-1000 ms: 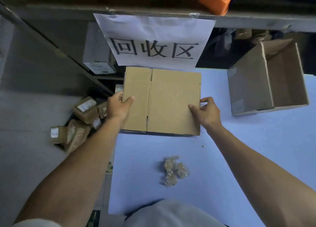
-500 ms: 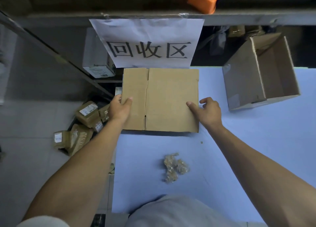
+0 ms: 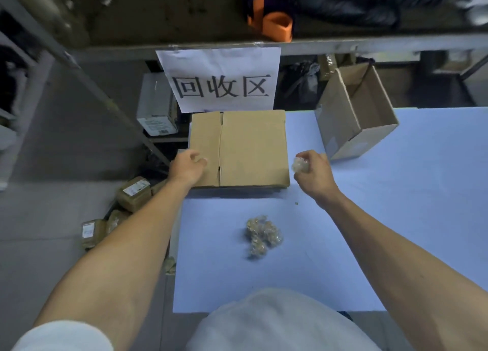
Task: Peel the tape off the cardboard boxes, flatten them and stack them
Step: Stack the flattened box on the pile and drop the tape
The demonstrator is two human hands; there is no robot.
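Right hand [image 3: 315,175]: centre right of frame, fingers curled round a tape wad [image 3: 299,165].
Left hand [image 3: 188,167]: fingers loosely bent, resting at the left edge of the flat box [image 3: 243,149].
Flat box: frame centre, on the table [image 3: 396,192], under the sign [image 3: 221,79].
Open box [image 3: 353,112]: upper right, tilted, nothing visible inside.
Tape pile [image 3: 261,235]: lower centre, on the table.

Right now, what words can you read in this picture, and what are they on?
"回收区": big black characters on the white paper sign taped to the shelf edge.
White box label: too small to read.
Labels on the brown parcels on the floor: too blurred to read.
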